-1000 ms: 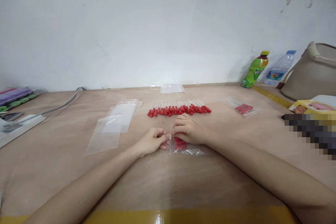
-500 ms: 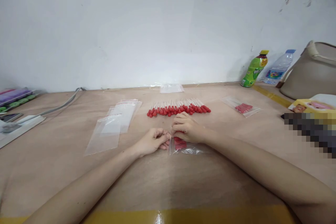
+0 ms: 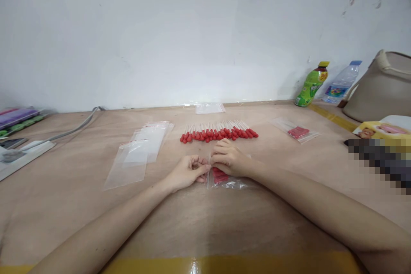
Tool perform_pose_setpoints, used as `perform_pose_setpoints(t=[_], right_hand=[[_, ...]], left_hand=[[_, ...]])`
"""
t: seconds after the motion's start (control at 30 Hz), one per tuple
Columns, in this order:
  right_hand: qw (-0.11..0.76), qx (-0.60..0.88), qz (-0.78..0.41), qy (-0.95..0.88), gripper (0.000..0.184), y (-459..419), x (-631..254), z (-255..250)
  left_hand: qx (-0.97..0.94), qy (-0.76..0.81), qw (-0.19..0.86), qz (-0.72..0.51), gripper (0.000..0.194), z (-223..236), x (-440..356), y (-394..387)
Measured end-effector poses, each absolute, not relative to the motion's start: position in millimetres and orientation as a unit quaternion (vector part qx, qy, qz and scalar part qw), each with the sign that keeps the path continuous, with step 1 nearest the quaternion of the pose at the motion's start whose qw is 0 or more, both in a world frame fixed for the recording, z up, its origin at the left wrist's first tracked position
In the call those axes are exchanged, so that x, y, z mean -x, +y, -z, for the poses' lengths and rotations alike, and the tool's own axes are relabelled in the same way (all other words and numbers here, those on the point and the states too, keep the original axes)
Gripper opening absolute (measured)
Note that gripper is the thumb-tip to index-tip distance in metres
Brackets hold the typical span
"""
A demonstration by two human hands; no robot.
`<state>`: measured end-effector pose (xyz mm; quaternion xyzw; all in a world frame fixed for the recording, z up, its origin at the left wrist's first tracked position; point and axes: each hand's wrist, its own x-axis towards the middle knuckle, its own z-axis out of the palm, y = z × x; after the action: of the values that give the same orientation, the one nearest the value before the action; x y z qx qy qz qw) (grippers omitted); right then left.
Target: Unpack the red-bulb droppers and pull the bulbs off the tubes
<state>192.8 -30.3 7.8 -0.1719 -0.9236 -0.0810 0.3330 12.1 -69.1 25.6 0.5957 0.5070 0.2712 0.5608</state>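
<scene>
A small clear zip bag (image 3: 228, 181) with red-tipped pieces inside lies on the wooden table (image 3: 199, 222) in front of me. My left hand (image 3: 188, 172) pinches the bag's left edge with curled fingers. My right hand (image 3: 228, 159) rests on top of the bag, fingers pressed down and closed on its mouth. Just behind my hands lies a row of red-tipped clear droppers (image 3: 218, 132).
A stack of empty zip bags (image 3: 141, 147) lies to the left, another filled bag (image 3: 297, 132) to the right, one more bag (image 3: 210, 108) by the wall. A green bottle (image 3: 311, 84), water bottle (image 3: 342, 82), beige bag (image 3: 382, 90) stand far right; a cable (image 3: 73, 128) and tray (image 3: 19, 154) at left.
Both hands stay on the bag at the same spot; only the fingers shift slightly along its edge.
</scene>
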Motion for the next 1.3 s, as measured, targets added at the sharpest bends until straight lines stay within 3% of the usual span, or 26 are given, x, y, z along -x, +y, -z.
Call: perform_pose_setpoints(t=[0.2, 0.53, 0.73, 1.13, 1.3], right_hand=[[0.343, 0.146, 0.093, -0.923, 0.021, -28.7, -193.6, -5.5], [0.342, 0.149, 0.142, -0.917, 0.022, -29.6, -190.8, -8.0], [0.28, 0.137, 0.139, -0.94, 0.025, -32.7, -188.9, -14.6], [0.269, 0.143, 0.024, -0.952, 0.014, -43.9, -197.5, -38.9], [0.309, 0.179, -0.057, -0.932, 0.013, -47.4, -201.0, -39.3]], left_hand=[[-0.609, 0.487, 0.555, -0.291, 0.024, -21.0, -12.4, -68.3], [-0.728, 0.446, 0.376, -0.361, 0.026, -6.8, -9.5, -66.9], [-0.721, 0.449, 0.385, -0.362, 0.029, -9.1, -11.6, -70.4], [-0.746, 0.45, 0.325, -0.368, 0.013, -4.0, 0.4, -54.4], [-0.759, 0.476, 0.29, -0.336, 0.033, -4.9, -0.3, -57.8]])
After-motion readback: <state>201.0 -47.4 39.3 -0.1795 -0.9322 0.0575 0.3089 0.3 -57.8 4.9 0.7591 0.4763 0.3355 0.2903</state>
